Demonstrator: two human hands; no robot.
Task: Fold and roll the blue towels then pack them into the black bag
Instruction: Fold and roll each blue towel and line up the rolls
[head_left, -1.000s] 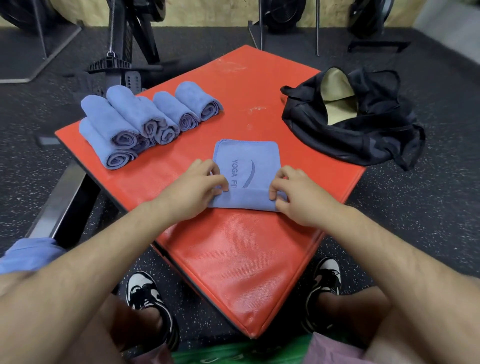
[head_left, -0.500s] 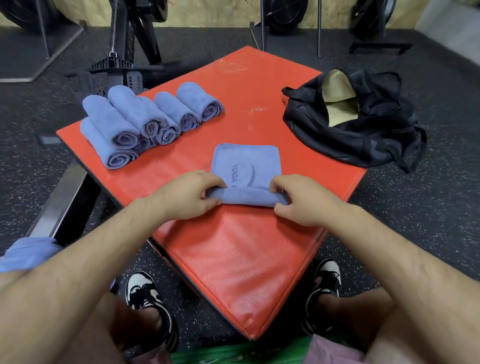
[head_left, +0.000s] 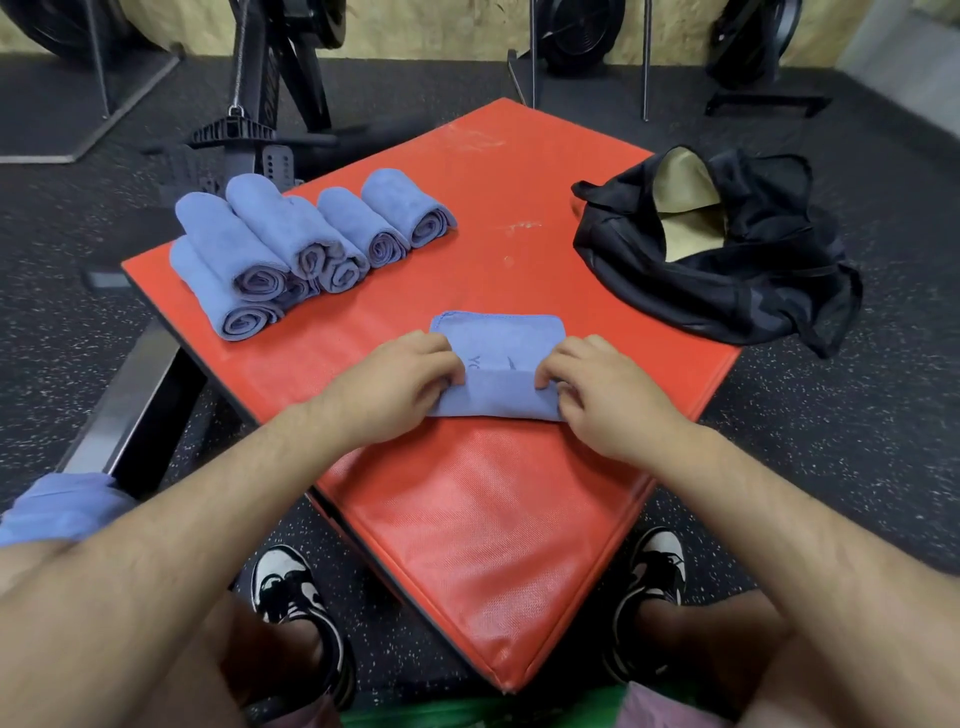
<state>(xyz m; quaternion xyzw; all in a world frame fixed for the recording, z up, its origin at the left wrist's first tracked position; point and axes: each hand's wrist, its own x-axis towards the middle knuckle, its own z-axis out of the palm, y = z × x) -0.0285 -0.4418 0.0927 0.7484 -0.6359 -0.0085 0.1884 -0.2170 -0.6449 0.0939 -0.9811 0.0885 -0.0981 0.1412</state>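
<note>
Behind the left grip (head_left: 400, 384), nearest of all: a bundle of blue cloth (head_left: 62, 506), probably more towels waiting. Rolling now on the red counter (head_left: 467, 519): pinching the turned-over near edge of the blue towel (head_left: 498, 343) with the left grip and the right grip (head_left: 602, 395), curled tight at either end. Only partway through this roll, with a flat stretch left just beyond both grips. Further out, beyond the left grip: six or seven rolled towels (head_left: 291, 244) heaped side by side, done but unpacked. Beyond the right grip, well apart: the black bag (head_left: 727, 280), gaping open, with no towel showing inside. Judging roughly midway: rolling well advanced, packing not yet begun.
</note>
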